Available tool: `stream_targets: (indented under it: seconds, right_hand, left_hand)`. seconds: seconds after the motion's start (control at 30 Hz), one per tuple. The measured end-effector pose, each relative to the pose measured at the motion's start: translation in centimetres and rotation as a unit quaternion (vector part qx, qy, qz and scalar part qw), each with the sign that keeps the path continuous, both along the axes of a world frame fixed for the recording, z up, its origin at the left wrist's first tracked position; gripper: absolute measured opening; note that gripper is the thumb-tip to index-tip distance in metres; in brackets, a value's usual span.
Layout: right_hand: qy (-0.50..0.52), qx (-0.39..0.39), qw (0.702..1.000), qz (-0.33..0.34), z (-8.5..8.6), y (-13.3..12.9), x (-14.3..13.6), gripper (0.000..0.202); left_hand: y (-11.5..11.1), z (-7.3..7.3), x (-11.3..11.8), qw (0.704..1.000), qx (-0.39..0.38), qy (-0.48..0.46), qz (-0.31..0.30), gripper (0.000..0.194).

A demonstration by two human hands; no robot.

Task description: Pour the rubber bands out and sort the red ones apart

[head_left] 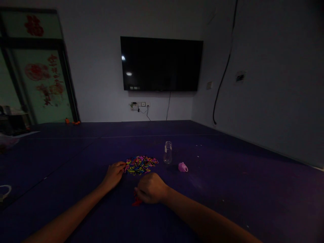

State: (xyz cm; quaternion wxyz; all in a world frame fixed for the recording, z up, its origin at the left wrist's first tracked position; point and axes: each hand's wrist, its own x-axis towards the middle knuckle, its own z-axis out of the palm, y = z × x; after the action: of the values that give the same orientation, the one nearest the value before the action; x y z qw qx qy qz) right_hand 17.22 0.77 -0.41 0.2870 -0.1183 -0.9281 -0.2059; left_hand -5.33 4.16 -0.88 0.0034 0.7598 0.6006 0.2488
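Note:
A loose pile of small multicoloured rubber bands lies on the dark blue-purple surface. At its left edge, my left hand has its fingertips pressed together, touching the bands. Whatever is between those fingertips is too small to make out. Nearer to me, a small heap of red bands lies partly under my right hand. That hand is curled with its knuckles up, and its fingertips are mostly hidden. Behind the hands, to the right of the pile, a clear glass bottle stands upright without a lid. Beside it lies a pink ring-handled cap-like piece.
The wide surface runs back to a wall with a dark television and sockets. A black cable hangs on the right. Small orange objects sit far left; a white loop is at the left edge.

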Motion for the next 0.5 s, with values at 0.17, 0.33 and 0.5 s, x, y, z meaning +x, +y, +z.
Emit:
stream_targets:
  seconds: [0.17,0.33,0.5]
  right_hand:
    - [0.005,0.003,1.000,-0.007,0.1,-0.1,0.0,0.033]
    - [-0.003,0.003,1.000,-0.011,0.2,-0.2,0.0,0.034]
    - [0.005,-0.013,1.000,-0.023,0.1,-0.2,-0.1,0.033]
  left_hand:
    - [-0.1,0.3,-0.2,0.995,0.045,-0.082,-0.026,0.039]
    - [-0.7,0.7,-0.2,0.986,0.075,-0.149,-0.001,0.035]
    - [-1.4,1.2,0.0,0.978,0.112,-0.177,0.005,0.030]
